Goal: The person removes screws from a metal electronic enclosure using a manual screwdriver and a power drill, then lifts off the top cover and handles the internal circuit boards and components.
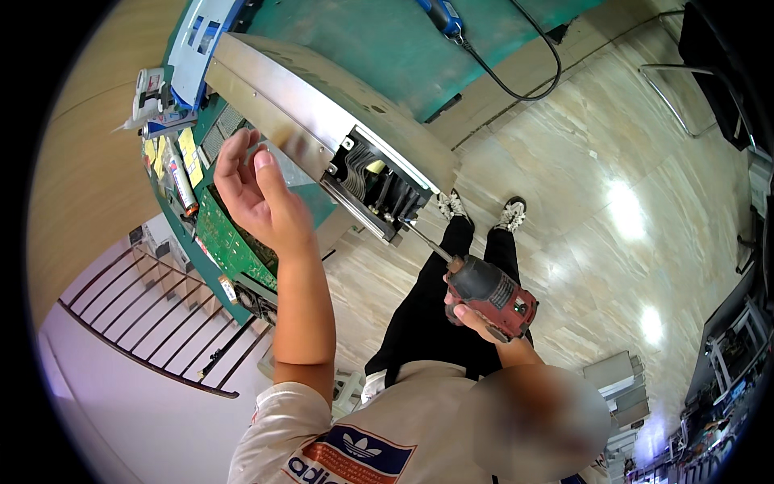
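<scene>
My right hand (477,321) is wrapped round a red and black cordless power screwdriver (490,292). Its long bit meets the lower corner of the open end of a silver metal case (270,90). Inside that end, grey ribbon cable (355,168) and dark parts show. The case lies on the green workbench (347,36), its open end jutting past the edge towards me. On the left, my left hand (262,194) is raised beside the case, fingers loosely bent and apart, with nothing visible in it.
A green circuit board (230,234) and a white tube (181,179) lie left of the case. At the top is a blue corded tool (441,14). A railing (161,339) stands lower left, a metal-framed chair (669,101) upper right, and stacked equipment (738,363) lower right.
</scene>
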Demonstrator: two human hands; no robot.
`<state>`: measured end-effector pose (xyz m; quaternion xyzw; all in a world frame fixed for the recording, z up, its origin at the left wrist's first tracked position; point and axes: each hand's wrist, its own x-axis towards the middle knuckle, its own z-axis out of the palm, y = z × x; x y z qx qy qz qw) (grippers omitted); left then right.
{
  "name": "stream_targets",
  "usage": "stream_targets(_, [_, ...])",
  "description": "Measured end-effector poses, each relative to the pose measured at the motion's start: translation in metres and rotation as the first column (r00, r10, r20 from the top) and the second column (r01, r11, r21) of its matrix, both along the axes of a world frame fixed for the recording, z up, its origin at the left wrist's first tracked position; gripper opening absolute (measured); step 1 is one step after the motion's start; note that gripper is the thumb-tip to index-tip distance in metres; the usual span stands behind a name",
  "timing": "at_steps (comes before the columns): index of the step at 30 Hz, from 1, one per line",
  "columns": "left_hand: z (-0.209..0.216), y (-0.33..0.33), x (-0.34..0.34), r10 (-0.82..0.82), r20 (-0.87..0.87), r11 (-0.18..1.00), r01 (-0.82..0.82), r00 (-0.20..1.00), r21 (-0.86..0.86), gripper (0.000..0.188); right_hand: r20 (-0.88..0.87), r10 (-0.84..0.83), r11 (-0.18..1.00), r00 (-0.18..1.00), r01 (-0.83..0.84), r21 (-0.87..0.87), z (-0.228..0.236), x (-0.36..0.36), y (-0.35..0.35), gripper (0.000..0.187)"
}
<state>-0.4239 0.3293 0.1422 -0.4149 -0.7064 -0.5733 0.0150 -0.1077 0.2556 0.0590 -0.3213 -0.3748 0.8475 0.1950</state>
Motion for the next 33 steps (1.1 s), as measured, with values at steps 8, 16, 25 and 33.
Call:
stream_targets(8, [-0.016, -0.035, 0.015, 0.053, 0.191, 0.996, -0.040, 0.980, -0.076, 0.026, -0.027, -0.010, 0.997, 1.000, 0.008, -0.078, 0.004, -0.013, 0.005, 0.045])
stream_targets(16, [-0.038, -0.073, 0.030, 0.055, 0.332, 0.984, 0.006, 0.942, -0.178, 0.025, 0.011, 0.010, 1.000, 1.000, -0.010, -0.023, 0.005, -0.013, 0.015, 0.046])
stream_targets(25, [-0.040, -0.084, 0.040, 0.072, 0.399, 0.977, 0.016, 0.914, -0.213, 0.025, 0.029, -0.018, 0.997, 0.999, 0.020, -0.069, 0.010, -0.014, 0.016, 0.021])
stream_targets(33, [-0.044, -0.087, 0.046, 0.073, 0.450, 0.979, 0.021, 0.890, -0.201, 0.025, 0.021, 0.005, 0.986, 1.000, -0.001, -0.164, 0.013, -0.014, 0.014, 0.044])
